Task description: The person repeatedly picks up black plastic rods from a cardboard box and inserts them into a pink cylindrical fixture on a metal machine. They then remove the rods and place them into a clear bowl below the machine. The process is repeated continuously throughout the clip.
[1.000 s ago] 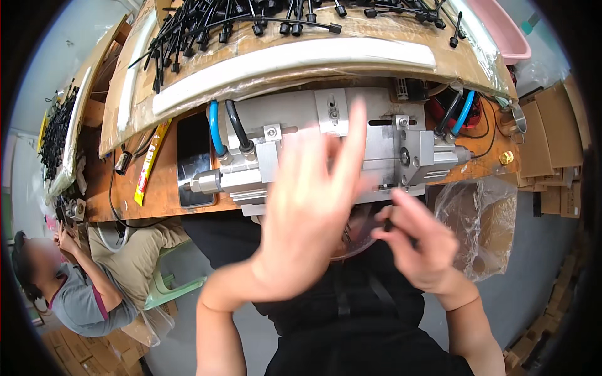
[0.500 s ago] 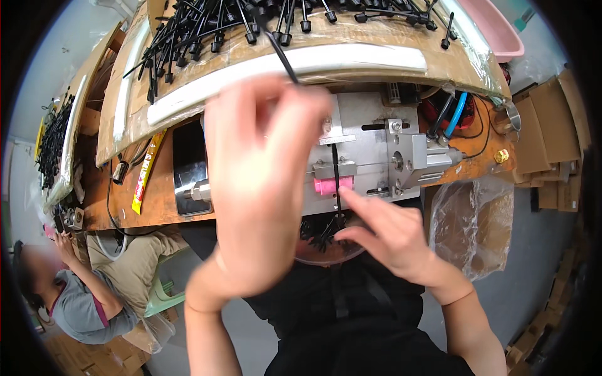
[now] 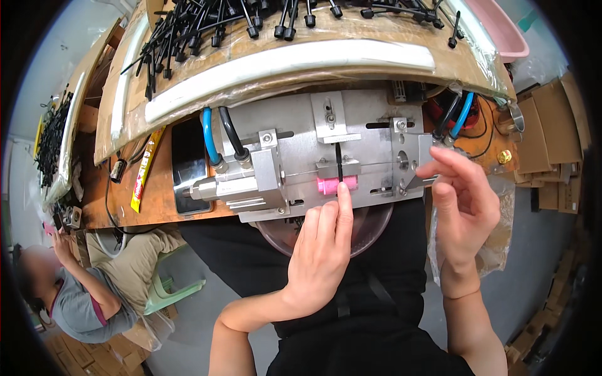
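A thin black plastic stick (image 3: pixel 339 164) lies lengthwise on the metal fixture (image 3: pixel 370 150), across a pink block (image 3: pixel 328 185). My left hand (image 3: pixel 318 254) reaches up from below, its index fingertip resting on the stick at the block. Its other fingers are slightly bent beside the index finger, and the thumb is hidden. To the right of the fixture, my right hand (image 3: pixel 467 207) is raised with fingers apart and nothing in it. Below the fixture's front edge sits a translucent bowl (image 3: pixel 376 235), partly covered by my left hand.
Many black sticks with knobbed ends (image 3: pixel 251 25) lie on a plastic-wrapped cardboard shelf (image 3: pixel 263 81). Blue and black hoses (image 3: pixel 212 135) run to the metal cylinders. A phone (image 3: pixel 190 166) and a yellow packet (image 3: pixel 144 172) lie leftward. Another person (image 3: pixel 88 301) sits at far left.
My left hand has come down from in front of the shelf, where a black stick showed at it, to the pink block. My right hand has moved away from the block, rightward and up.
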Motion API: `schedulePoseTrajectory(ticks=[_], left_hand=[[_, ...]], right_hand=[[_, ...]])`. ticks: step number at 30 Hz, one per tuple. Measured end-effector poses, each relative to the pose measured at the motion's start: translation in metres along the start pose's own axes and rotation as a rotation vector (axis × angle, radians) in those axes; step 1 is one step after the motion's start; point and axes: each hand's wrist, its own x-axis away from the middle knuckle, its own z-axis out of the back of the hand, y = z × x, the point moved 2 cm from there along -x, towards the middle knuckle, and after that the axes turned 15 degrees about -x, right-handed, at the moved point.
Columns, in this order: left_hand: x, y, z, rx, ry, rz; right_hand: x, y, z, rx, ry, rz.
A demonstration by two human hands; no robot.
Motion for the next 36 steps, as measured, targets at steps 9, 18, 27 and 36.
schedulePoseTrajectory(ticks=[9,18,27,36], left_hand=[[-0.117,-0.048,0.066,-0.088,0.389,-0.056],[-0.186,-0.103,0.075,-0.16,0.421,-0.282],[-0.076,-0.05,0.069,0.022,0.444,-0.019],[0.002,0.003,-0.008,-0.083,0.096,0.005]], right_hand=[[-0.113,-0.003,-0.022,0.622,-0.22,0.649],[-0.229,0.014,-0.032,0.419,-0.793,0.481],[-0.193,-0.017,0.03,-0.753,-0.35,-0.035],[-0.106,0.002,0.093,-0.755,-0.014,-0.075]])
